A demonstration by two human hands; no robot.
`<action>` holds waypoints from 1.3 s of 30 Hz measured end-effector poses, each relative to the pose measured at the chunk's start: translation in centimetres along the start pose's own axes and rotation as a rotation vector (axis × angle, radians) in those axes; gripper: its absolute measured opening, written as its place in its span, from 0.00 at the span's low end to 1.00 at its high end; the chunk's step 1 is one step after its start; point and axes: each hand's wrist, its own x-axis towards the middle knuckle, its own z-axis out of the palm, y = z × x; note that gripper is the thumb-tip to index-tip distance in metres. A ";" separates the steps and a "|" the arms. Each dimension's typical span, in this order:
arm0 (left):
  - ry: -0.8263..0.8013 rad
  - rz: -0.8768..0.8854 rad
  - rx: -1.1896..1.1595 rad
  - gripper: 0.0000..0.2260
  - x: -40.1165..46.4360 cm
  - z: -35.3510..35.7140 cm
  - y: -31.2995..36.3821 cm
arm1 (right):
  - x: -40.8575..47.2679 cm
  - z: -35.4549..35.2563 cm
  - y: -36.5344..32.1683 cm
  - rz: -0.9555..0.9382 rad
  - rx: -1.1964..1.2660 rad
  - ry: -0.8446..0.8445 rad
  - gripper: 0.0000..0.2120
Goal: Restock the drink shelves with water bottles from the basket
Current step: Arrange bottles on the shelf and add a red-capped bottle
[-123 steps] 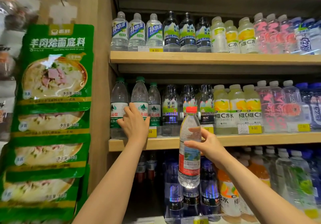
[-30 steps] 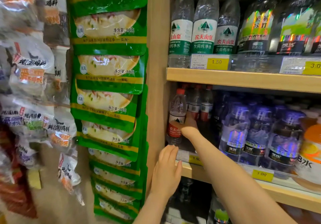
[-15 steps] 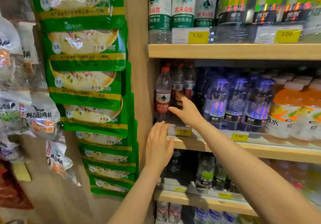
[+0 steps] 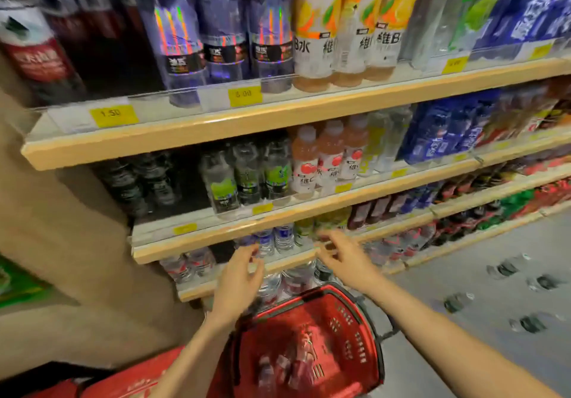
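Note:
A red plastic basket (image 4: 349, 317) stands on the floor below me, with a few blurred water bottles (image 4: 290, 366) lying in it. My left hand (image 4: 239, 277) and my right hand (image 4: 343, 258) hang above the basket's far rim, both empty with fingers spread, in front of the low shelves. The red-label water bottle (image 4: 34, 51) stands at the far left of the upper shelf (image 4: 173, 138), above a yellow 1.50 tag (image 4: 113, 115). The picture is motion-blurred.
Wooden shelves run to the right, packed with purple soda water (image 4: 182, 42), orange vitamin drinks (image 4: 315, 36) and blue packs (image 4: 438, 131). A tan side panel (image 4: 61, 243) closes the left. Red cartons (image 4: 123, 382) sit bottom left. Grey floor (image 4: 494, 289) lies at right.
My view has swung down from the shelf to the basket. Both hands have left the shelf edge and dropped toward the basket; the red-label bottle stays on the shelf.

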 end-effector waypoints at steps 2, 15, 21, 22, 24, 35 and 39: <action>-0.093 -0.088 -0.033 0.13 -0.8 4.6 -1.6 | -0.4 1.9 5.4 0.142 0.073 -0.049 0.09; -0.542 -0.367 -0.006 0.28 -4.6 29.0 -20.9 | 0.0 25.4 32.0 0.595 0.404 -0.074 0.17; -0.668 -0.399 -0.054 0.38 -5.5 39.7 -31.7 | 0.8 38.9 41.4 0.806 0.552 0.069 0.17; -0.681 -0.371 -0.039 0.41 -5.7 41.6 -33.6 | 1.2 41.0 42.9 0.835 0.608 0.105 0.18; -0.731 -0.350 0.022 0.42 -6.3 45.4 -37.2 | 1.7 45.3 46.2 0.877 0.630 0.170 0.17; -0.859 -0.354 0.190 0.42 -5.9 56.3 -46.3 | 6.3 57.4 54.9 0.958 0.768 0.247 0.29; -0.759 -0.388 0.114 0.33 -6.2 55.1 -44.7 | 5.5 54.9 53.9 0.906 0.713 0.197 0.20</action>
